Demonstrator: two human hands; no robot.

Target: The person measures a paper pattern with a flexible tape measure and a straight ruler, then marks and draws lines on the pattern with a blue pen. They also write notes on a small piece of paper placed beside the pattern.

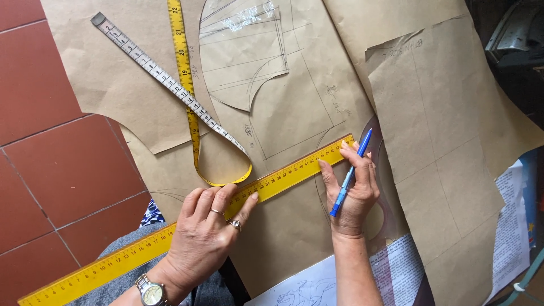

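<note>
From where I watch, the far left shows red floor tiles (pixel 51 164), with the brown pattern paper (pixel 306 90) spread over them and filling most of the view. Near the paper's top-left corner a tape measure (pixel 187 85) lies in two strands, one white and one yellow, that cross and close in a loop by the paper's lower left edge. Below that loop my left hand (pixel 207 238) lies flat, fingers spread and pressing down on the long yellow ruler (pixel 266 182); it grips nothing, it only pins the ruler. There are rings on two fingers and a wristwatch (pixel 151 292) on the wrist. The ruler runs diagonally from the bottom-left corner of the view up to the middle of the paper. At its upper end my right hand (pixel 354 190) rests on the paper, thumb touching the ruler's edge, fingers loosely curled around a blue pen (pixel 350 174) that points up and right. A separate brown paper piece (pixel 447 147) lies toward the right edge, and printed sheets (pixel 513 221) sit at the lower right.
</note>
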